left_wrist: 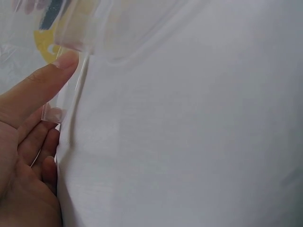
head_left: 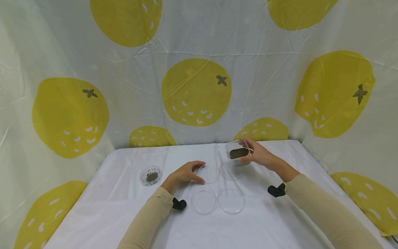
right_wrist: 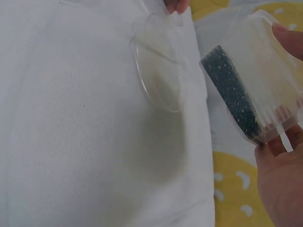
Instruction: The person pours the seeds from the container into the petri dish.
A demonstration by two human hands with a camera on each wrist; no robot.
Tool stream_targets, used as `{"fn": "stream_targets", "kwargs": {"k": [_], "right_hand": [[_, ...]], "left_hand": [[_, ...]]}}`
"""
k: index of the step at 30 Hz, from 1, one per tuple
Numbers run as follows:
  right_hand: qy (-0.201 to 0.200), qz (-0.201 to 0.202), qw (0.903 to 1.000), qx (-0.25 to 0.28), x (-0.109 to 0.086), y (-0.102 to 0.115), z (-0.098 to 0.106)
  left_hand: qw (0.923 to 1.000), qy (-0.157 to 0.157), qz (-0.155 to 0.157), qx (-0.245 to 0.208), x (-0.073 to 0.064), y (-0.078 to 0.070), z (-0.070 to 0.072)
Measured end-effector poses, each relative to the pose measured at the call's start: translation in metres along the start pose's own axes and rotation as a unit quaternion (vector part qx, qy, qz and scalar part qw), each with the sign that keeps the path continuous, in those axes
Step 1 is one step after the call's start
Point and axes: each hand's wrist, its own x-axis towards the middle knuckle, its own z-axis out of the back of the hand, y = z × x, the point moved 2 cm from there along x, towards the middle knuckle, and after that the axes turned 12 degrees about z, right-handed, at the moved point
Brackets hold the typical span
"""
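Observation:
My right hand grips a clear plastic tub by its sides, with dark soil-like grains in its bottom. The tub hangs tilted above the back of the table, just behind a clear round dish. My left hand holds another clear dish by its edge, the thumb on the near side and the fingers on the far side. In the left wrist view, the thumb touches that dish's clear wall. Both of these dishes show no grains in them.
Nearer the front lie two more clear dishes, one on the left and one on the right. At the left stands a dish with dark grains heaped and scattered in it. A lemon-print sheet rises behind the white-covered table.

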Motion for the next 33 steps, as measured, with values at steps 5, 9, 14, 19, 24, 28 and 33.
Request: {"fn": "stream_targets", "kwargs": {"k": [5,9,14,19,24,28,33], "right_hand": [[-0.001,0.012,0.9998,-0.014,0.004,0.001,-0.004],[-0.004,0.011,0.9996,-0.026,0.007,0.002,-0.008],[-0.009,0.010,0.9991,-0.041,0.012,0.005,-0.015],[-0.012,0.015,0.9974,-0.070,0.017,0.005,-0.022],[-0.011,0.026,0.9930,-0.115,0.021,0.004,-0.031],[-0.011,0.043,0.9859,-0.161,0.025,0.007,-0.039],[-0.010,0.074,0.9746,-0.211,0.029,0.012,-0.050]], "left_hand": [[1.0000,0.001,-0.002,-0.003,0.001,0.000,0.000],[1.0000,0.003,-0.006,-0.006,0.001,0.001,-0.001],[0.9999,0.001,-0.009,-0.010,0.001,0.001,-0.001],[0.9999,-0.001,-0.006,-0.015,0.000,0.000,-0.001],[0.9998,-0.002,-0.003,-0.022,0.000,0.001,-0.001],[0.9997,-0.003,-0.004,-0.022,0.001,0.002,-0.002],[0.9999,-0.006,-0.005,-0.013,0.002,0.002,-0.002]]}}
